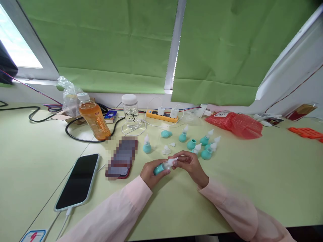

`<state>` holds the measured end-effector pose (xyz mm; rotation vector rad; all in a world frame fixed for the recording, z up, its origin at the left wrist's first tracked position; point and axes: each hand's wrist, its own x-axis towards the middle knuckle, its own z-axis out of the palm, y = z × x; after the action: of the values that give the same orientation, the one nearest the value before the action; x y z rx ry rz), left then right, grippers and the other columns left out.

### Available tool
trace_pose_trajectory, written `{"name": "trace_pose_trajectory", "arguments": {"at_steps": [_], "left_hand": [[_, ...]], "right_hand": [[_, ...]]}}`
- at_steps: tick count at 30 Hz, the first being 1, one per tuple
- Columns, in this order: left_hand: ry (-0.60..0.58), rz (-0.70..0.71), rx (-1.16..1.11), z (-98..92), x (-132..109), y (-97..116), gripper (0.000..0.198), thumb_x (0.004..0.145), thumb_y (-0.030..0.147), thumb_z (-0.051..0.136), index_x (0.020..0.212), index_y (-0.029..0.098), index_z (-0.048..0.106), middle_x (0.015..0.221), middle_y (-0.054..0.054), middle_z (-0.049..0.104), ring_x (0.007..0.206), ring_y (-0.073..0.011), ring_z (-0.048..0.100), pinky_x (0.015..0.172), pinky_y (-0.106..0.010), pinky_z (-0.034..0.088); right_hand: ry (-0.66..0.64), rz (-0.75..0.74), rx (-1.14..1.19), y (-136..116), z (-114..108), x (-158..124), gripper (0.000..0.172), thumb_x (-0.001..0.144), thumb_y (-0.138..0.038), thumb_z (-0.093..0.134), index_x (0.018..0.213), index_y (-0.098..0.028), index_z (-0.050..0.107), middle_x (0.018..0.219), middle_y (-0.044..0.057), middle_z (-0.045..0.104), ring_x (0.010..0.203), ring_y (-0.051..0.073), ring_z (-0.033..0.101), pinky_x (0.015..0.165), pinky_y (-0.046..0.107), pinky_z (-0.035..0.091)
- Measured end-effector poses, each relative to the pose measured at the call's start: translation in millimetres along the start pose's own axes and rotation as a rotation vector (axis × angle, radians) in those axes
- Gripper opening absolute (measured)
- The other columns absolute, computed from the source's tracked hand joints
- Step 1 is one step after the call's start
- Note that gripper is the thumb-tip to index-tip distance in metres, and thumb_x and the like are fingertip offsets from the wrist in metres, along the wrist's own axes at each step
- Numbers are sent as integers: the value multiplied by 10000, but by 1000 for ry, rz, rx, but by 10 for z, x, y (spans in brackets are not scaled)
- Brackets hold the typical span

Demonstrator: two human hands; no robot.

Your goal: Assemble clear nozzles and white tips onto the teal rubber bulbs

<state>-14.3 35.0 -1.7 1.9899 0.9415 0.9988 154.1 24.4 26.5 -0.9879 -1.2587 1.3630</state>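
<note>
My left hand point(151, 172) wraps around the teal bulb of a nasal aspirator point(159, 169), its clear collar and white tip pointing right. The fingers of my right hand point(189, 164) pinch the white tip. Just beyond my hands lie small white nozzle pieces point(166, 150). A finished-looking teal aspirator point(147, 147) stands upright to their left. A bare teal bulb with an open neck point(191, 144) sits behind my right hand, and several aspirators with white tips point(207, 153) are grouped beside it. Another teal bulb point(166, 134) lies on its side farther back.
On the left lie a charging phone point(78, 181) and a blurred-out phone point(123, 158). Behind them stand an orange drink bottle point(94, 117) and a lidded clear jar point(131, 114). An orange power strip point(161, 116), cables and a red bubble-wrap bag point(234, 124) line the back.
</note>
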Motion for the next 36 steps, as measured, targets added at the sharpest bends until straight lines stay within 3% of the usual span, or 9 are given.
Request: {"name": "trace_pose_trajectory", "arguments": {"at_steps": [4, 8, 14, 18, 22, 26, 29, 32, 36], "left_hand": [[197, 68, 140, -42, 32, -22, 201, 690, 281, 572, 844, 153, 555, 812, -49, 573, 783, -170, 520, 702, -287, 423], [424, 119, 275, -114, 79, -69, 190, 698, 278, 563, 840, 153, 563, 862, -72, 525, 835, -188, 488, 742, -328, 414], [416, 48, 343, -124, 87, -191, 294, 764, 212, 442, 1053, 164, 456, 943, -82, 512, 848, -189, 474, 727, -340, 416], [432, 40, 398, -96, 69, -202, 334, 751, 177, 418, 1084, 154, 399, 953, -90, 504, 834, -196, 462, 741, -364, 402], [501, 90, 399, -88, 70, -139, 410, 712, 169, 449, 1112, 143, 363, 1013, -117, 432, 943, -220, 418, 774, -376, 393], [593, 119, 387, -79, 60, -58, 435, 684, 162, 491, 1098, 152, 359, 1033, -124, 378, 987, -237, 389, 778, -392, 391], [658, 252, 383, -57, 4, 6, 356, 688, 114, 488, 1028, 169, 397, 994, -107, 378, 955, -220, 405, 781, -391, 388], [616, 405, 393, -27, -75, 45, 311, 682, 57, 480, 961, 185, 428, 949, -86, 398, 862, -182, 440, 729, -350, 408], [452, 556, 404, -6, -113, 12, 251, 685, 40, 449, 891, 183, 453, 800, -55, 471, 693, -137, 463, 593, -266, 411]], "right_hand": [[32, -190, -151, -39, 8, -13, 275, 694, -262, 588, 957, -211, 529, 1053, 79, 574, 807, 172, 572, 706, 356, 492], [41, -377, -598, 62, -76, 75, 398, 746, -276, 507, 1134, -245, 425, 1267, 77, 374, 1046, 207, 449, 806, 385, 449], [-105, -429, -1239, 322, -56, 224, 524, 772, -266, 451, 1264, -213, 280, 1376, 81, 117, 1237, 278, 137, 961, 477, 247], [-150, -433, -1412, 414, -9, 299, 388, 788, -250, 425, 1172, -190, 418, 1338, 109, 227, 1191, 287, 250, 918, 471, 307], [-114, -455, -1427, 466, -48, 359, 254, 810, -146, 353, 940, -185, 567, 1193, 108, 435, 1086, 229, 399, 858, 399, 386], [-93, -504, -1286, 488, -104, 377, 252, 782, -86, 358, 867, -184, 574, 1076, 89, 514, 1004, 198, 464, 809, 349, 421], [-90, -505, -1148, 457, -111, 372, 223, 751, -80, 389, 850, -184, 559, 998, 73, 548, 935, 184, 501, 791, 328, 424], [-44, -459, -1027, 397, -90, 352, 207, 710, -91, 431, 868, -177, 533, 892, 57, 569, 822, 168, 533, 730, 301, 436], [-18, -347, -844, 336, -64, 315, 185, 664, -140, 488, 842, -185, 509, 804, 25, 566, 692, 142, 532, 645, 271, 443]]}}
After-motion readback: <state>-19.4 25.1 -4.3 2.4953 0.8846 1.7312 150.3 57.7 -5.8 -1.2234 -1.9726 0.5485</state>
